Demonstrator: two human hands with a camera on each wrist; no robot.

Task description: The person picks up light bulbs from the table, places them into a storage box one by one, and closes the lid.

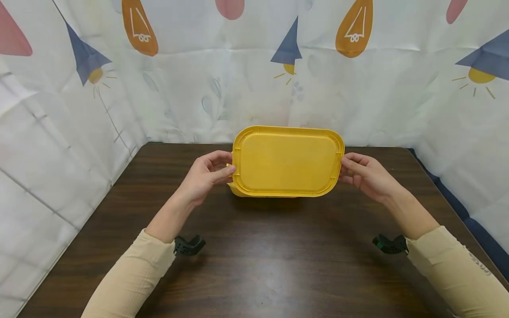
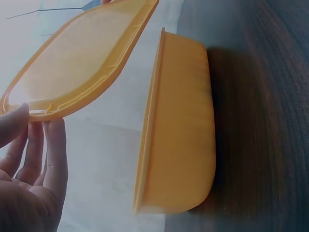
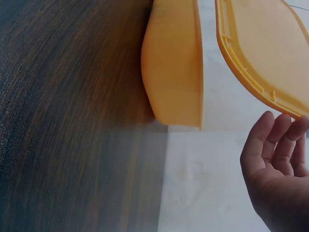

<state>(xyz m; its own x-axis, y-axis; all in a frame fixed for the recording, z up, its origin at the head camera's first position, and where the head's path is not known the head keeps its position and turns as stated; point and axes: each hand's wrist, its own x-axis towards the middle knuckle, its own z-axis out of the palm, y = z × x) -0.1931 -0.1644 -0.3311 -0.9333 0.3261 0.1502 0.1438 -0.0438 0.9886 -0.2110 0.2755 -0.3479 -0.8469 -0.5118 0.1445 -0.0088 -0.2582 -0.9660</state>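
Observation:
A yellow plastic lid (image 1: 287,162), a rounded rectangle with a raised rim, is held up tilted with its ribbed underside facing me. My left hand (image 1: 204,174) pinches its left end between thumb and fingers. At the opposite end, my right hand (image 1: 367,174) pinches the rim the same way. Below and behind the lid stands a yellow box (image 2: 181,125) on the table, mostly covered by the lid in the head view. Both wrist views show a gap between the lid and the box's upper edge. The box's inside is hidden.
The dark wooden table (image 1: 254,256) stretches from the box toward me. A white patterned curtain (image 1: 238,88) hangs along the back and both sides. Black wrist mounts (image 1: 190,245) stick out from both cream sleeves (image 1: 131,274).

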